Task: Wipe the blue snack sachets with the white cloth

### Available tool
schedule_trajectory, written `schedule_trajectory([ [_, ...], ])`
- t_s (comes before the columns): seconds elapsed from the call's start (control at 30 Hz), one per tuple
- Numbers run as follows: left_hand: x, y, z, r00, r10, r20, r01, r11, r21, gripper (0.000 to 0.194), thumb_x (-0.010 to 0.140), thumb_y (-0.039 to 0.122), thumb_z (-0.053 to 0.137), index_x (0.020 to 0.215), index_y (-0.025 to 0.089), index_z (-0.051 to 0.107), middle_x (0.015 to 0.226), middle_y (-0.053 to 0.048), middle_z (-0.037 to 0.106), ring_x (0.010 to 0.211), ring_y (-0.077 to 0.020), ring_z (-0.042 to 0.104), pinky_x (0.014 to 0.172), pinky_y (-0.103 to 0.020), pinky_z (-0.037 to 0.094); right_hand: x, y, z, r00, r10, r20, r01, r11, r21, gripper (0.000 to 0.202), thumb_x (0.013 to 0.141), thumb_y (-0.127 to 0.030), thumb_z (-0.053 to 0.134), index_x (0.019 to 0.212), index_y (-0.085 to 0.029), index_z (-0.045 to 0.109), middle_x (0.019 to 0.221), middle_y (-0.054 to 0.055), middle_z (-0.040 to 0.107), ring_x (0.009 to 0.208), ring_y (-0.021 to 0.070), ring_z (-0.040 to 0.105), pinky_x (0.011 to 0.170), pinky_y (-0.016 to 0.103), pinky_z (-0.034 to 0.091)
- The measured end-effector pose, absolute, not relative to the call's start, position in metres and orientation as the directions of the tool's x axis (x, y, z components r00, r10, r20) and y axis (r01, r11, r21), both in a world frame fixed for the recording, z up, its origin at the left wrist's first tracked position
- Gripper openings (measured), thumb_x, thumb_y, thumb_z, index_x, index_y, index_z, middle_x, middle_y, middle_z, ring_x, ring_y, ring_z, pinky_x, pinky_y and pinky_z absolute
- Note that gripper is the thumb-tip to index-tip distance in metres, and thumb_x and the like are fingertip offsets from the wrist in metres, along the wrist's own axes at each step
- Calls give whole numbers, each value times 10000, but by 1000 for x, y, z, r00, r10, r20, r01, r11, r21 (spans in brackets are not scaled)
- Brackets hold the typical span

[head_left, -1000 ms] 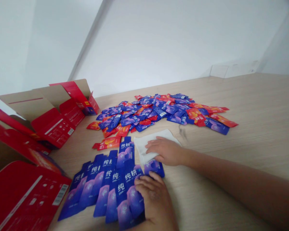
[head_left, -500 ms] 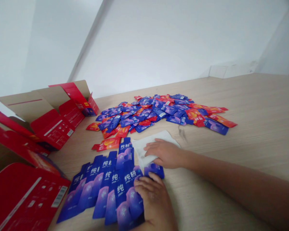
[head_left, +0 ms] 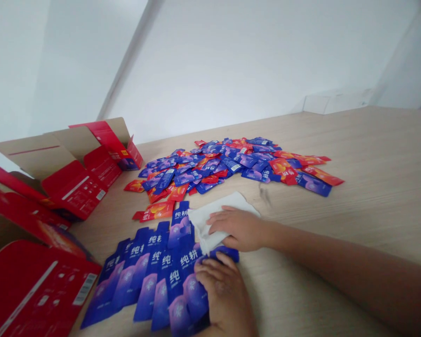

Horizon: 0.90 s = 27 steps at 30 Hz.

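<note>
Flat blue-purple pouches (head_left: pixel 154 278) with white characters overlap in a fan on the table. My left hand (head_left: pixel 226 292) lies over the right edge of this fan, fingers flat and slightly bent on the nearest pouches. Beyond it, my right hand (head_left: pixel 238 228) presses on a white cloth (head_left: pixel 228 202), its fingers bent over the folded fabric. The cloth's near-left corner overlaps the upper pouches. One blue pouch (head_left: pixel 231 254) shows partly between my two hands.
A pile of blue and red-orange sachets (head_left: pixel 228 161) spreads across the table behind the cloth. Open red cardboard boxes (head_left: pixel 73 187) stand along the left, with a large box flap (head_left: pixel 38 290) close in front. A white wall (head_left: pixel 249 61) rises behind the wooden table (head_left: pixel 354 187).
My right hand and the cloth have slid slightly left and nearer, bunching the cloth's corner over the pouches. My left hand stays in nearly the same place.
</note>
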<state>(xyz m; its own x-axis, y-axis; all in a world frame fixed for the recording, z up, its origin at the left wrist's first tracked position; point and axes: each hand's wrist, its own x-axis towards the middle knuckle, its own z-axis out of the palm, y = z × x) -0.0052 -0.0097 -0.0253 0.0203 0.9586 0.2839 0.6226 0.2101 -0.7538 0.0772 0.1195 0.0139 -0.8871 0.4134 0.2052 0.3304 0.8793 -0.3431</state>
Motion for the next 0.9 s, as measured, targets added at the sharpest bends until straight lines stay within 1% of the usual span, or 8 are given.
schedule_trajectory([
  [0.13,-6,-9,-26,10,954,299,627,227,-745,330,785,111,445,1044,118,649,930,-205,710,851,-318,663,784,-488,473,81,132,9,-827,513,228,433,842,-322,337,817,-206,516,1149,-194,573,1272,97,551,1214,224,454,1049,475,250],
  [0.2,-6,-9,-25,11,956,295,641,219,-735,332,786,97,439,1042,113,650,928,-206,710,845,-313,665,774,-482,483,81,131,8,-814,533,233,456,833,-314,338,819,-211,519,1152,-188,573,1285,107,540,1215,230,453,1045,474,256],
  [0.43,-4,-10,-21,9,963,269,652,198,-732,347,783,92,424,1042,93,655,926,-231,702,855,-337,660,772,-497,488,77,114,10,-902,375,214,300,901,-314,371,805,-224,520,1172,-200,572,1302,82,536,1245,223,424,1062,452,235],
  [0.57,-6,-10,-24,17,958,285,638,209,-741,354,788,130,424,1057,139,655,937,-200,710,863,-329,660,781,-491,478,78,124,7,-852,469,235,385,863,-327,376,804,-214,518,1175,-193,574,1296,89,537,1217,216,451,1056,444,246],
  [0.67,-8,-10,-27,27,952,306,636,220,-740,350,784,140,427,1046,146,659,921,-209,710,847,-336,662,778,-492,471,79,127,6,-798,550,247,467,823,-324,385,798,-202,522,1180,-177,568,1293,108,534,1213,230,450,1046,457,257],
  [0.73,-9,-10,-28,35,951,307,638,215,-740,346,779,137,430,1037,138,661,917,-219,707,843,-341,661,781,-501,469,78,123,7,-788,564,245,482,814,-324,387,794,-195,523,1178,-176,568,1293,112,533,1214,237,447,1042,462,259],
  [0.8,-8,-10,-26,37,952,303,641,210,-738,343,779,136,429,1032,132,661,917,-224,706,846,-344,660,779,-503,470,76,114,8,-814,529,239,445,833,-329,373,802,-200,518,1171,-187,572,1291,103,538,1208,231,454,1044,454,253],
  [0.9,-7,-10,-24,21,956,291,647,209,-733,334,786,140,419,1013,122,664,904,-211,709,853,-340,659,781,-501,474,72,105,10,-876,420,238,331,881,-338,336,831,-227,503,1159,-206,577,1262,72,564,1200,205,459,1051,418,241],
])
